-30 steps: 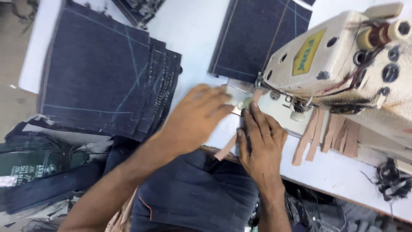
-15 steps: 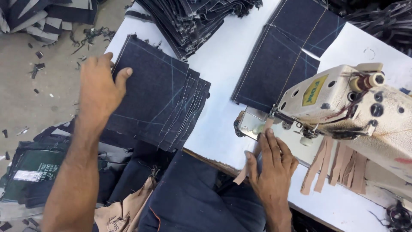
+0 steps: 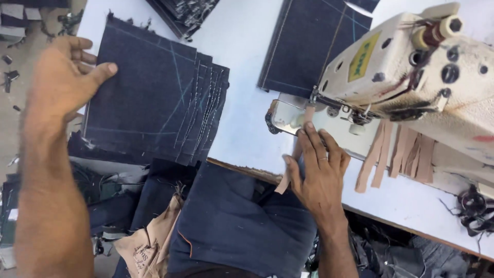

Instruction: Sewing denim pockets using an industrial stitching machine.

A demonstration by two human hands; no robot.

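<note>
My left hand [image 3: 64, 77] grips the left edge of the top piece in a stack of dark denim panels [image 3: 154, 98] marked with chalk lines, thumb on top. My right hand [image 3: 316, 170] lies flat at the table's front edge, fingers pressing a tan leather strip [image 3: 296, 154] that runs up to the metal plate [image 3: 288, 116] under the needle of a cream sewing machine [image 3: 411, 67]. The strip's lower end hangs over the table edge.
Another denim panel [image 3: 309, 46] lies behind the machine. Several tan strips [image 3: 401, 154] hang from the machine's front. More denim stacks [image 3: 185, 13] sit at the table's far side. Dark fabric [image 3: 231, 221] covers my lap, with a tan cloth [image 3: 149, 242] beside it.
My left hand left the machine area, swung to the denim stack at the left, and now grips the top panel's edge. My right hand stayed on the strip by the needle plate.
</note>
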